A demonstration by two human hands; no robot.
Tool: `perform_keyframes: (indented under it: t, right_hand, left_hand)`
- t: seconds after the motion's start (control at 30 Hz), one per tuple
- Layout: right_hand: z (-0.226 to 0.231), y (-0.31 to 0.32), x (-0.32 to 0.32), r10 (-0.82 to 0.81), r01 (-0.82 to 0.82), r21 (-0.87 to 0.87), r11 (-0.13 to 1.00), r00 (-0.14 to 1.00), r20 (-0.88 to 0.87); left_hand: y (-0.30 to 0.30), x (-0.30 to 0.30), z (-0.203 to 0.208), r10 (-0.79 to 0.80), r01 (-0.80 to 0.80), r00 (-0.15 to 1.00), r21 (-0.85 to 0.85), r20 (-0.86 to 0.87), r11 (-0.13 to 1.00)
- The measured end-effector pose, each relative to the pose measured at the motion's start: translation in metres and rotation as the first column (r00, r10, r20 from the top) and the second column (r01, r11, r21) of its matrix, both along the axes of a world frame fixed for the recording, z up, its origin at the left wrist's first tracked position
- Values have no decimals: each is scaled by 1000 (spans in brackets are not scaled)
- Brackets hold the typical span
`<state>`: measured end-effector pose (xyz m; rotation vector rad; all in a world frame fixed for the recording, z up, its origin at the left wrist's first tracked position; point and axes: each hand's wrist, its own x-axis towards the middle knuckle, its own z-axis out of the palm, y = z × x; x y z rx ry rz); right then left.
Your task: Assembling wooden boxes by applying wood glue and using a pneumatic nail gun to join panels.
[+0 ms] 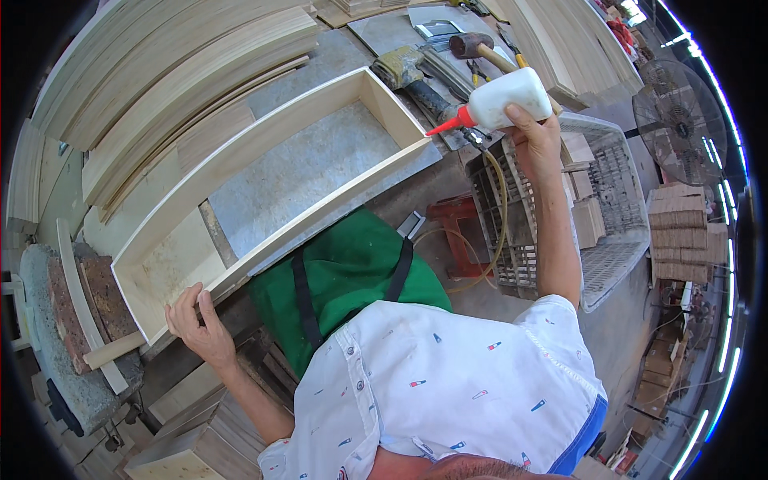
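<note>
A long wooden frame (300, 222) of four thin boards lies on the bench before me. Its near left corner is under my left hand (202, 328), whose fingers rest on the near board with thumb and fingers apart. My right hand (534, 136) is wrapped round a white glue bottle (506, 98) with a red nozzle. The bottle is tipped, and the nozzle's tip meets the frame's near right corner or hovers just over it; I cannot tell which. Past that corner lies a nail gun (424, 92) with a hose.
Stacked boards (200, 104) fill the far left. A mallet (472, 46) and pliers lie beyond the bottle. Right of me stands a grey plastic crate (612, 200) with wood pieces, near a red stool (456, 228) and a fan (680, 120). A stone block (48, 320) sits at left.
</note>
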<state>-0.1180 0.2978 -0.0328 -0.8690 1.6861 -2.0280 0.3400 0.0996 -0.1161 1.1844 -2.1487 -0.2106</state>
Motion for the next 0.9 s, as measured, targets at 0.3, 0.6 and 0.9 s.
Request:
perform_keyframes:
  t: [0.3,0.6,0.9]
  right_hand:
    - [10,9,12,2,7,-134,991,998,66]
    - [8,-89,105,428,-374,-242,895,872,238]
    - [-2,-234,319,830,-823,-125,555,536,154]
  left_hand:
    - [0,1,-4,-34,19,990,-113,-135,993]
    - [15,44,-35,430,-479,722,57,-542,876]
    - [7,73,-55,434,-334,610,282,-663,899]
